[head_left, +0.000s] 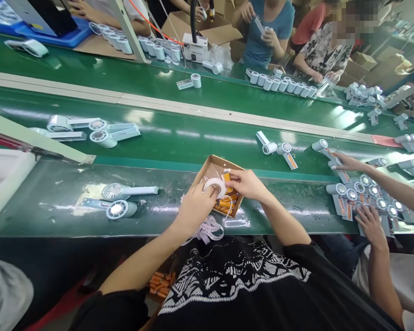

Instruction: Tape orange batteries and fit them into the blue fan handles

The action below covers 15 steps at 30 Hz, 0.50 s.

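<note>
My left hand (196, 204) is closed around a white roll of tape (214, 186), held just above a small open cardboard box (211, 166) on the green belt. My right hand (245, 183) pinches an orange cylindrical cell (227, 178) against the roll. More orange cells (224, 204) lie in the box under my hands. White paper strips (209, 230) trail from the box toward my body.
Two white handheld fan bodies (122, 200) lie to the left on the near belt, several more (96, 128) on the middle belt. A co-worker's hands (369, 220) sort fan parts at the right. Other people work across the far belt. Loose orange cells (162, 282) sit below the belt edge.
</note>
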Tool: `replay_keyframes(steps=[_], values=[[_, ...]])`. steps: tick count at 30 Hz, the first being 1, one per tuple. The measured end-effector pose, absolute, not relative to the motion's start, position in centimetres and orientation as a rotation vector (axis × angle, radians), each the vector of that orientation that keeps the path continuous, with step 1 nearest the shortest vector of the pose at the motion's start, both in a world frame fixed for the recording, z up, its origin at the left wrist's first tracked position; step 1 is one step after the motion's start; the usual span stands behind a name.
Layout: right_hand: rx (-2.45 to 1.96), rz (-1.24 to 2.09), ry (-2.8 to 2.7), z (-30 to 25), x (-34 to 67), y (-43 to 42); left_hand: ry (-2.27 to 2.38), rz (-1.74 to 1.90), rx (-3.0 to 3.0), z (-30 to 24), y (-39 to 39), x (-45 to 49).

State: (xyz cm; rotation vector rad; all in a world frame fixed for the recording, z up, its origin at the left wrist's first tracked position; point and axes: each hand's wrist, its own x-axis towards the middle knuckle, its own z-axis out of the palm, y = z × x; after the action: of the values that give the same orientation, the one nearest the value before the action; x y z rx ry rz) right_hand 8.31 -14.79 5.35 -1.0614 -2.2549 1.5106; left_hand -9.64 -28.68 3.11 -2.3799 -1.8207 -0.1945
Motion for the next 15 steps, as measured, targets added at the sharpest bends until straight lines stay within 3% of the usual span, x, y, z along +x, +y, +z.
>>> replay_keyframes(steps=[3,7,11,15], values=[[-1.050,1.714,-1.554,4.1,8.3,-14.3,-1.904,-0.183,-2.300,3.5,-27.8,-8.5],[-1.007,1.584,-0.990,2.2,6.7,-16.5,-2.084,-0.186,-2.267,4.4,-26.0,-7.0],[-0.922,1.458,-0.719,1.2,6.0,-17.1,-2.237,-0.252,-2.264,4.8,-25.3,-4.9],[-0.804,1.187,-0.639,4.0,11.1,-10.9,-2.336,-0.265,-2.311,3.8,-26.3,-5.0]])
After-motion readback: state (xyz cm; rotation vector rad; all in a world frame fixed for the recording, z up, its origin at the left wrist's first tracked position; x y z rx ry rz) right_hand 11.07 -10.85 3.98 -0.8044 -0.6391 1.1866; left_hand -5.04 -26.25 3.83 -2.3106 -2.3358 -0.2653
